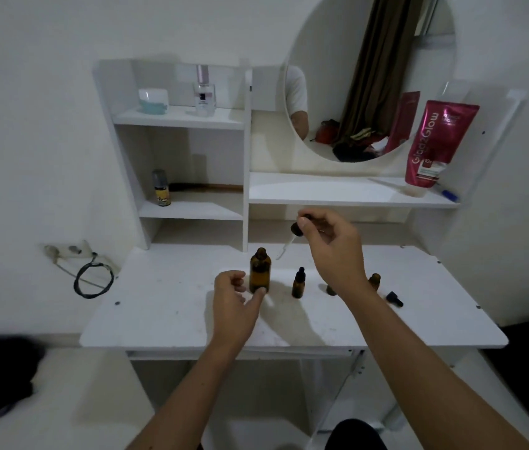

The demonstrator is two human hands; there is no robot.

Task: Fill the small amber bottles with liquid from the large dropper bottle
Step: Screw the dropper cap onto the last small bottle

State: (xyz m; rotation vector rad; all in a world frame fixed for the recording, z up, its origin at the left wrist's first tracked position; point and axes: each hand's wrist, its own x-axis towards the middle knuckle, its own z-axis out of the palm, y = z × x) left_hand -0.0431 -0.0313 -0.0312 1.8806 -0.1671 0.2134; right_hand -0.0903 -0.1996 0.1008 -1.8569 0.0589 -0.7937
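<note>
Your white table [159,323] stands against a white wall, with the large amber bottle [260,271] upright and uncapped near its middle. Your left hand [235,302] rests just beside that bottle, fingers loosely curled, the thumb tip touching its base; it holds nothing. Your right hand [329,241] hovers above and to the right of the bottle, pinching the black dropper cap [298,226], whose glass pipette [284,249] slants down toward the bottle's neck.

Right of the large bottle stands a small capped amber bottle [298,284]. Farther right, partly hidden behind your right wrist, are two more small bottles [374,280], then a loose black dropper cap [394,298] lying on the table.

Behind the bottle rises a white shelf unit [243,151] carrying a perfume bottle [205,92], a cream jar [153,100] and a small yellow spray can [161,188]. Up and right of the bottle hang a round mirror [354,60] and a pink tube [435,141]. Left of it, a wall socket [68,250] with a black cable [94,280].
</note>
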